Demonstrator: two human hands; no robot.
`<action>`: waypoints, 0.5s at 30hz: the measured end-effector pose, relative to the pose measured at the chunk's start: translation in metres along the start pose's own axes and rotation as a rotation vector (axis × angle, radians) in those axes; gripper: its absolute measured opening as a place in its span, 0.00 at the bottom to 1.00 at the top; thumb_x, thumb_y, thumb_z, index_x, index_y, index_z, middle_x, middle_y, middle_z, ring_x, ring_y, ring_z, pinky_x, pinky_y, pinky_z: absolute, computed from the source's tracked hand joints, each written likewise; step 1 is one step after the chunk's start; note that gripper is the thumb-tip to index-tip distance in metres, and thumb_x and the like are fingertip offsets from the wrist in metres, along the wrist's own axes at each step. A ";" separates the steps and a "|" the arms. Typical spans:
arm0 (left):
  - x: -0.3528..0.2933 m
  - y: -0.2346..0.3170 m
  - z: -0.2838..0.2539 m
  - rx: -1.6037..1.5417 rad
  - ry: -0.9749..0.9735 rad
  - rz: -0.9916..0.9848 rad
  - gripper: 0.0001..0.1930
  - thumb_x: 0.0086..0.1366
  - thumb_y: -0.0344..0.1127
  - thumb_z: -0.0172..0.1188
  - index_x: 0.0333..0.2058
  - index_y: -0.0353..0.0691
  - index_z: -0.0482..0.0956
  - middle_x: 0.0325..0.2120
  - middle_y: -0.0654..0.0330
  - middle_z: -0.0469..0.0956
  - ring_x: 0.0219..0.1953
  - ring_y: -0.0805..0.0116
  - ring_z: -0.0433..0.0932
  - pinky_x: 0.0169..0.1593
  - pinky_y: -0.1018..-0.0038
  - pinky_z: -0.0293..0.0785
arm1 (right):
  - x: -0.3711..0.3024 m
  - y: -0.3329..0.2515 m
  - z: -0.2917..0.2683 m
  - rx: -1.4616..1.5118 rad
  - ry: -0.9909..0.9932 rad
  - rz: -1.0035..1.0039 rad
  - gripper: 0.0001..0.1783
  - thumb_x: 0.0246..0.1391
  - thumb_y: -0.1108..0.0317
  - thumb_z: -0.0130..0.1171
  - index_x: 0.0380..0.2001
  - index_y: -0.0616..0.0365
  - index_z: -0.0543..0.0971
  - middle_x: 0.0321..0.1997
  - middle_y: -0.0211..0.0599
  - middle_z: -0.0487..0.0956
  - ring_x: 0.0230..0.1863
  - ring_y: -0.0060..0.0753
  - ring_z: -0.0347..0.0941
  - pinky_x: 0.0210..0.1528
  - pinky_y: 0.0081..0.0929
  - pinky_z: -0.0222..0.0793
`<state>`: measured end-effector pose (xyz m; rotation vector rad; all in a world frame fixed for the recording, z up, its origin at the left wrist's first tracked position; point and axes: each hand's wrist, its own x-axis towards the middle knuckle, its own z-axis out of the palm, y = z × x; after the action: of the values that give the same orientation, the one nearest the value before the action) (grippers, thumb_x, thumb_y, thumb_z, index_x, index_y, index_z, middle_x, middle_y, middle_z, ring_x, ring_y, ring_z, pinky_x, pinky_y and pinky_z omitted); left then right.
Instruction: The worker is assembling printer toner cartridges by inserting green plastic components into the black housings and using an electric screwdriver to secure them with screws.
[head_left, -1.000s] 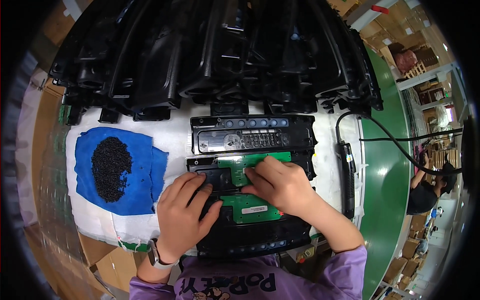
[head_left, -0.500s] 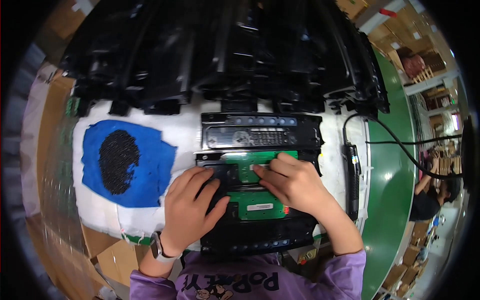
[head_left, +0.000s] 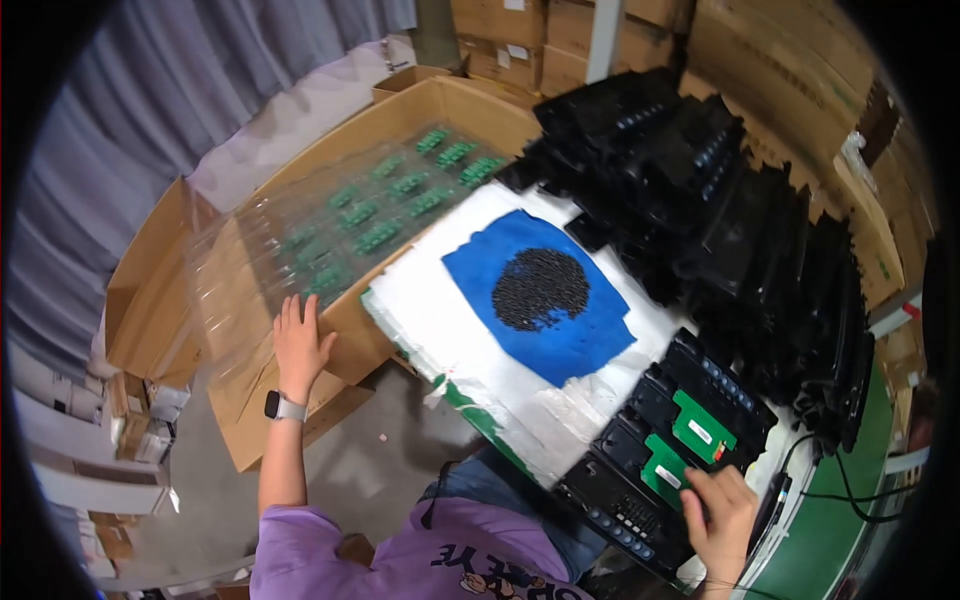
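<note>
My left hand [head_left: 296,345] is stretched out at the near edge of a clear plastic tray [head_left: 235,290], fingers extended and holding nothing. Several green circuit boards [head_left: 408,184] sit in the tray's pockets, inside a large cardboard box. On the right, my right hand [head_left: 722,505] is half bent, thumb and forefinger apart, with fingertips at the edge of a green circuit board [head_left: 664,470] lying in a black plastic housing [head_left: 625,440]. Beyond it, another green circuit board [head_left: 703,428] with a white label lies in the neighbouring housing. A third black housing [head_left: 620,510] lies nearest me.
A blue cloth [head_left: 590,350] on the white-covered table carries a heap of small black screw-like pieces [head_left: 541,290]. Black plastic housings [head_left: 740,220] are piled along the far side. A corded, screwdriver-like tool [head_left: 775,500] lies at the right. The box [head_left: 440,95] stands against the table's left edge.
My view has swung left. My left hand has left the housings and reached out to the plastic tray. My right hand remains by the circuit boards.
</note>
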<state>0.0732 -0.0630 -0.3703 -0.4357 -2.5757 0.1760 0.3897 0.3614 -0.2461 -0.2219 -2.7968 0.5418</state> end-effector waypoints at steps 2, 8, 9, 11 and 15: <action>-0.006 -0.020 0.005 -0.012 -0.109 -0.029 0.29 0.46 0.41 0.67 0.48 0.41 0.70 0.47 0.51 0.69 0.50 0.54 0.67 0.48 0.60 0.65 | -0.001 -0.018 0.005 -0.067 -0.050 -0.068 0.10 0.36 0.75 0.62 0.28 0.61 0.78 0.18 0.38 0.69 0.21 0.40 0.66 0.23 0.33 0.60; 0.017 -0.062 -0.018 -0.142 -0.273 -0.132 0.23 0.38 0.47 0.72 0.31 0.41 0.75 0.32 0.56 0.75 0.35 0.58 0.74 0.30 0.64 0.69 | -0.008 -0.061 -0.008 -0.232 -0.312 -0.133 0.13 0.50 0.70 0.56 0.40 0.58 0.76 0.34 0.48 0.74 0.38 0.49 0.71 0.39 0.38 0.68; 0.020 -0.073 -0.026 -0.209 -0.291 -0.218 0.21 0.36 0.47 0.72 0.25 0.40 0.75 0.26 0.56 0.76 0.30 0.59 0.75 0.27 0.65 0.69 | -0.011 -0.066 -0.007 -0.233 -0.326 -0.151 0.13 0.50 0.70 0.56 0.40 0.58 0.76 0.34 0.48 0.74 0.38 0.49 0.71 0.39 0.38 0.68; 0.013 -0.114 -0.055 -0.219 -0.155 -0.278 0.21 0.36 0.48 0.73 0.19 0.38 0.73 0.19 0.56 0.75 0.23 0.58 0.75 0.27 0.65 0.69 | -0.016 -0.075 -0.003 -0.258 -0.205 -0.242 0.09 0.52 0.69 0.57 0.38 0.57 0.78 0.24 0.41 0.74 0.27 0.43 0.72 0.30 0.34 0.68; -0.035 -0.181 -0.098 -0.210 0.225 -0.452 0.20 0.41 0.46 0.72 0.21 0.37 0.74 0.19 0.58 0.75 0.21 0.64 0.73 0.27 0.71 0.69 | -0.023 -0.085 0.009 -0.249 -0.213 -0.222 0.10 0.51 0.70 0.57 0.39 0.55 0.78 0.22 0.39 0.71 0.24 0.41 0.69 0.27 0.35 0.66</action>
<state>0.1026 -0.2406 -0.2659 0.0606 -2.4030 -0.2895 0.4011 0.2760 -0.2270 0.1033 -3.0400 0.1724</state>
